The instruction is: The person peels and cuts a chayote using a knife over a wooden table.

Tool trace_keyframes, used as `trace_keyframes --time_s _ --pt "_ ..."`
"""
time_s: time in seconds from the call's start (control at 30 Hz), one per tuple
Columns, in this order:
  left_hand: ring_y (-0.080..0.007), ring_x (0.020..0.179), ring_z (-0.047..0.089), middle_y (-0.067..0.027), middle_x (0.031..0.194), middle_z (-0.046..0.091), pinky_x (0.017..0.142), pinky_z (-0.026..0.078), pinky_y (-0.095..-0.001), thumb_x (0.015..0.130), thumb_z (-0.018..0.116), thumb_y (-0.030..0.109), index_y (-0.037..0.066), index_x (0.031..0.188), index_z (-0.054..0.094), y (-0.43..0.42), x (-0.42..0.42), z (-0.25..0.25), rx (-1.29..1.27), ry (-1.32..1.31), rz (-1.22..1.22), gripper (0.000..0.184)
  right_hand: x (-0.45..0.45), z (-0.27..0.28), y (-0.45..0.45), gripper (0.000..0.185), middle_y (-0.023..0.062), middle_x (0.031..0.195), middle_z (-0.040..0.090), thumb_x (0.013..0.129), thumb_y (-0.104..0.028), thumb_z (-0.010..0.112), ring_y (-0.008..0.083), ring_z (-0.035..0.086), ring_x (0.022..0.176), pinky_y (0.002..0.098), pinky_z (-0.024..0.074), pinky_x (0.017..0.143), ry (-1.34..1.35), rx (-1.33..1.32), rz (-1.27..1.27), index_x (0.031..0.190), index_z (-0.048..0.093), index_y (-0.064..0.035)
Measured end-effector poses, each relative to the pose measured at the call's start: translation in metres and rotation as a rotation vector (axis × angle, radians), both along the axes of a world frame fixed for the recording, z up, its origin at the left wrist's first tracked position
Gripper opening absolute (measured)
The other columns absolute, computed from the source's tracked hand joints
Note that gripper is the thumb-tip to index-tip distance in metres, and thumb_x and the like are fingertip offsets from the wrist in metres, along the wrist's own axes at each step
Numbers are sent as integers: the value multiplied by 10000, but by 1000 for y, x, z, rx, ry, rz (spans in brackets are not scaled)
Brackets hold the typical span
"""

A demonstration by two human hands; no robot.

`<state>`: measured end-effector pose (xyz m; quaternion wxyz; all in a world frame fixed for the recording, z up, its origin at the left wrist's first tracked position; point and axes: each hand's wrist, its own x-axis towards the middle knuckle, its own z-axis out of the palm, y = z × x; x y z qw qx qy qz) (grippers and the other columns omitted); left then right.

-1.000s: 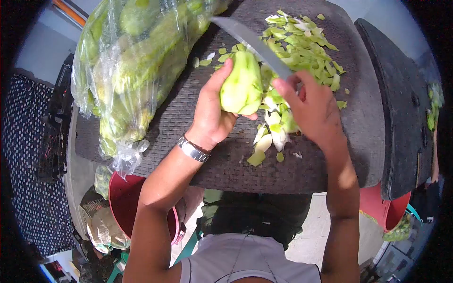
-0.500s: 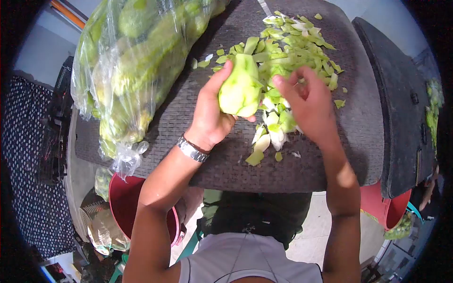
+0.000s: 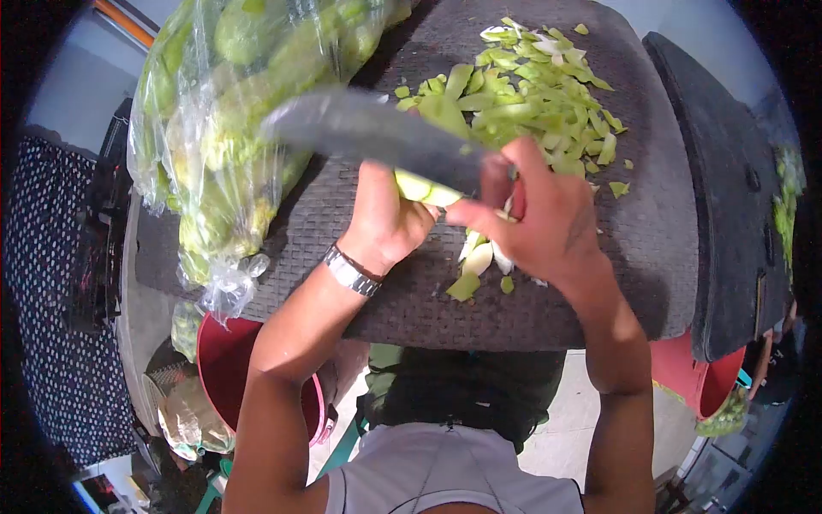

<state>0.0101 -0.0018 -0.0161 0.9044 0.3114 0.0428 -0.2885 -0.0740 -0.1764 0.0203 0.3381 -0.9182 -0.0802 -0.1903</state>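
- A pale green vegetable (image 3: 425, 189) is held in the left hand (image 3: 387, 212), whose wrist is circled by a metal watch (image 3: 352, 271).
- A knife (image 3: 364, 133) is gripped by its handle in the right hand (image 3: 541, 214); its blade, blurred, is laid across the view of the vegetable, and whether the two are touching cannot be told.
- Green and white peelings (image 3: 548, 107) are scattered over the dark, woven-textured table (image 3: 428, 313).
- Green vegetables are enclosed in a clear plastic bag (image 3: 235, 141) at the table's left.
- A red bucket (image 3: 224, 364) is partly hidden by the left forearm.
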Motion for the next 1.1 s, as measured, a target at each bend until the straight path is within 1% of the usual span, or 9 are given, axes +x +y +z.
trace_keyframes --time_s 0.03,0.13,0.33,0.43,0.53,0.63,0.73,0.87,1.1 --pt "-289 1038 713 -163 1137 726 979 555 -407 1056 458 582 17 1269 619 7 7 -4 -1 -71 -220 625 -1 -4 2 545 21 614 611 824 -482 855 181 622 498 333 479 490 -47 -76 46 1021 542 -82" --pt "-288 1008 715 -173 1145 721 935 569 -405 1052 461 583 33 1249 627 5 6 -1 -23 -27 -226 607 -1 -9 3 633 20 646 652 791 -558 843 243 690 542 363 532 509 -30 -172 51 1053 525 -77" --pt "-260 982 725 -138 1100 734 906 579 -386 1046 526 555 47 1205 636 8 4 0 -232 34 -354 544 1 -10 3 619 22 648 654 813 -562 826 233 690 543 370 528 511 -74 -155 115 1039 524 -72" --pt "-250 988 723 -127 1108 732 914 575 -386 1036 546 558 46 1221 627 6 0 5 -123 -2 -279 551 2 -13 2 607 26 647 653 813 -557 830 242 696 548 381 533 517 -94 -191 97 1033 540 -71" --pt "-248 974 731 -123 1101 732 813 609 -390 1032 551 547 47 1226 626 -2 -2 8 6 14 -145 542 3 -10 0 555 45 646 656 846 -541 806 292 707 572 406 539 538 -12 -214 44 1019 566 -71" --pt "-294 889 741 -159 1132 727 638 616 -403 1038 511 516 70 1310 614 8 3 5 65 -67 -169 533 15 -8 -14 481 67 633 609 933 -518 738 235 650 547 387 492 548 119 -55 -160 993 607 -59" --pt "-304 847 740 -164 1121 727 592 610 -374 1030 526 519 68 1330 607 7 2 12 49 -77 -178 548 23 -1 -32 557 119 638 623 981 -568 653 250 645 584 401 497 585 326 194 -234 898 636 -18" --pt "-302 864 734 -180 1092 733 659 586 -380 1028 524 545 74 1331 619 -2 -2 19 84 47 16 569 21 1 -28 600 78 606 540 981 -595 651 156 496 563 361 402 542 252 323 -243 861 644 -7" --pt "-310 880 726 -197 1140 723 725 593 -406 1023 505 566 64 1364 603 8 2 12 78 -94 -148 615 24 -3 -33 640 21 585 479 977 -585 666 110 407 579 345 342 532 274 365 -339 713 626 -4"
